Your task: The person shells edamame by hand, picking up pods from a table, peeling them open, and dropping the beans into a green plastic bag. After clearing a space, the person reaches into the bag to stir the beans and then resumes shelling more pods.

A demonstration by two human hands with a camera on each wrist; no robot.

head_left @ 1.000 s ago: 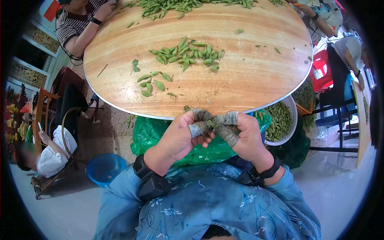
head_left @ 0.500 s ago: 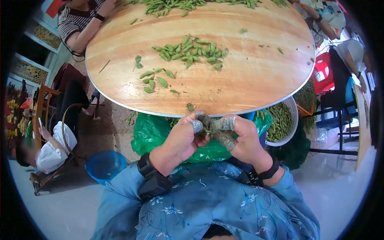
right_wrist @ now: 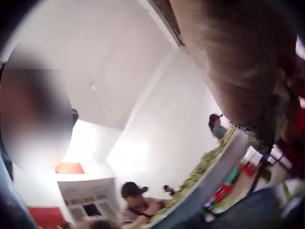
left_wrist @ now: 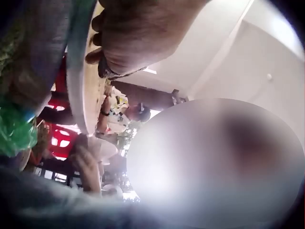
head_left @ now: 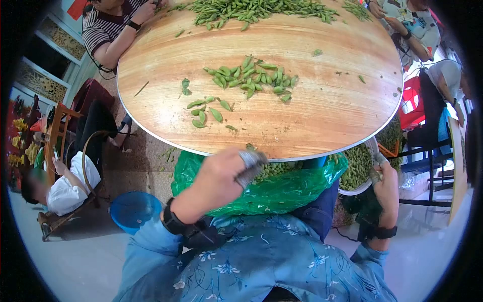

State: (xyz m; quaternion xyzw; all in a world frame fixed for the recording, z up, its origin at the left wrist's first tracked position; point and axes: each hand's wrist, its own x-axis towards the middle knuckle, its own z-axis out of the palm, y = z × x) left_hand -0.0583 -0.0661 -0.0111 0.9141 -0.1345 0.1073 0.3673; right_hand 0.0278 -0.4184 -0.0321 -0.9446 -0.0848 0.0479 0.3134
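My left hand [head_left: 221,176] is at the near edge of the wooden table [head_left: 312,121], blurred, with grey wraps on its thumb and forefinger. Three of its fingers look bent in the left wrist view; whether the wrapped fingertips hold anything I cannot tell. Below it lies a green plastic bag [head_left: 297,189] with green pods inside. To the right, my right hand [head_left: 386,189] is beside the rim of a white basket [head_left: 358,191] full of green soybean pods [head_left: 356,168]. Its wrapped thumb and forefinger point up, apart, with nothing visible between them.
A loose pile of soybean pods [head_left: 251,78] lies mid-table, with several more [head_left: 206,111] nearer me and a big heap [head_left: 261,11] at the far side. A blue basin [head_left: 133,210] stands on the floor at left. Other people sit around the table.
My hands were together working at a small green thing and have parted. The right hand has swung right to the white basket; the left stays at the table edge, slightly left.
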